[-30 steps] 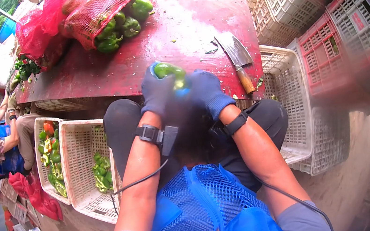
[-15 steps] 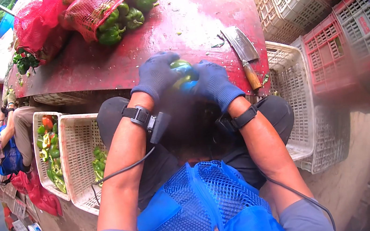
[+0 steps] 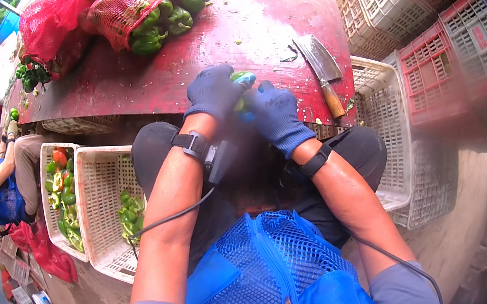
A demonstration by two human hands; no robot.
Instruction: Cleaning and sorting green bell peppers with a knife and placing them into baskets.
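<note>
Both hands wear dark blue knitted gloves and meet over the near edge of the red table. My left hand (image 3: 211, 92) is closed around a green bell pepper (image 3: 242, 103), whose skin shows only in patches between the fingers. From the other side, my right hand (image 3: 281, 115) has its fingers bent in against the same pepper. Light blue patches show beside the pepper; I cannot make out whether they are glove fingertips. To the right of the hands, a cleaver (image 3: 319, 60) with a wooden handle lies on the table, touched by neither hand.
Red mesh bags (image 3: 139, 5) of green peppers rest on the red table (image 3: 193, 59). At left stand a crate of cut peppers (image 3: 63, 196) and a white crate (image 3: 102, 209) with some pieces. Another white crate (image 3: 393, 174) stands at right, near stacked crates (image 3: 397, 6). A co-worker (image 3: 2, 186) sits far left.
My right hand has shifted a little left and turned, its fingers now pointing more upward. My left hand has moved slightly right, and less of the pepper shows between them.
</note>
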